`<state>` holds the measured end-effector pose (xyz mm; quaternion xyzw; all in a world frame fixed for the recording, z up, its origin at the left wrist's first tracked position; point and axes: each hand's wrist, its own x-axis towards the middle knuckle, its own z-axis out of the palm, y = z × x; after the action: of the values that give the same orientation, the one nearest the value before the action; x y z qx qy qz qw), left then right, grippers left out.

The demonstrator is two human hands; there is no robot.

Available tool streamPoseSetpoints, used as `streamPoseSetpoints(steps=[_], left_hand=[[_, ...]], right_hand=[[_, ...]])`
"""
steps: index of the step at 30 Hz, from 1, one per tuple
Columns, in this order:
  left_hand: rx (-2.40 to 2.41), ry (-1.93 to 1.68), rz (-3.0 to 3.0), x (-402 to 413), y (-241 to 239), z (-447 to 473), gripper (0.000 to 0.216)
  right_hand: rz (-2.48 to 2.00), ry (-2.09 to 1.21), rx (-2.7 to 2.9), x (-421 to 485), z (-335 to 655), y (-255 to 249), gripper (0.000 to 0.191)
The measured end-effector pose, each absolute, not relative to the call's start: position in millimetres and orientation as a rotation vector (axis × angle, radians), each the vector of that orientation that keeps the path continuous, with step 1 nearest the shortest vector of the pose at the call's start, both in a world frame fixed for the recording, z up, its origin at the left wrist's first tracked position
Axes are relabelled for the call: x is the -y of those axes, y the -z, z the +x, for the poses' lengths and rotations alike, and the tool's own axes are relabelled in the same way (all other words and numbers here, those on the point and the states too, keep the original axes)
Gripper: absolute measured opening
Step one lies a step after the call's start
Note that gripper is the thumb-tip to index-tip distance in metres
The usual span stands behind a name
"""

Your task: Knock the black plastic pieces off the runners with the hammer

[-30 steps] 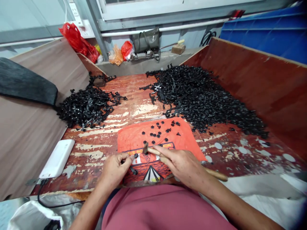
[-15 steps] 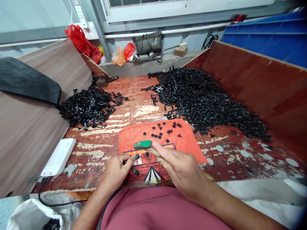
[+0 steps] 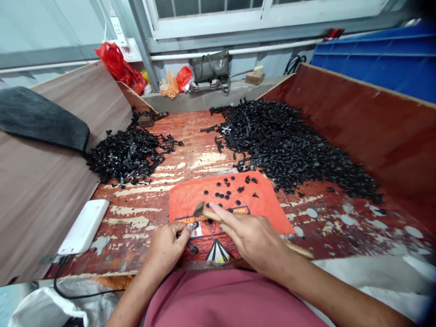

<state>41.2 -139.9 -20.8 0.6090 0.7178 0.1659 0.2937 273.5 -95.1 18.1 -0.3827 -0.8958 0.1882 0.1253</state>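
My left hand pinches a small black plastic part against an orange cloth at the near edge of the worn red table. My right hand grips a small hammer with a wooden handle. Its head hangs just above that part, and my forefinger lies along the handle. Several loose black pieces lie scattered on the far half of the cloth. A second black piece rests by my left thumb.
A large heap of black plastic parts fills the right of the table, a smaller heap the left. A white power bank with a black cable lies at the near left. Wooden boards wall both sides. Bags and a blue crate stand behind.
The hammer head rose from the cloth half a second ago and has come back down close to the part my left hand holds. My left hand has stayed in place.
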Motion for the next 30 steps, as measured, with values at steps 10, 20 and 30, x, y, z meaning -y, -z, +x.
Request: streamPoseSetpoints(steps=[10,20,30], left_hand=[[-1.731,-0.639,1.376,136,20,36,0.047],[-1.600,-0.806,1.025,134,14,30,0.042],[-2.051,-0.335,1.895,128,8,44,0.044]], right_hand=[[-1.137,-0.799,2.485,81,275,-22,0.050],[-1.124,-0.996,2.263,78,284,-18,0.048],[-1.189,-0.940,2.353,79,275,-20,0.046]])
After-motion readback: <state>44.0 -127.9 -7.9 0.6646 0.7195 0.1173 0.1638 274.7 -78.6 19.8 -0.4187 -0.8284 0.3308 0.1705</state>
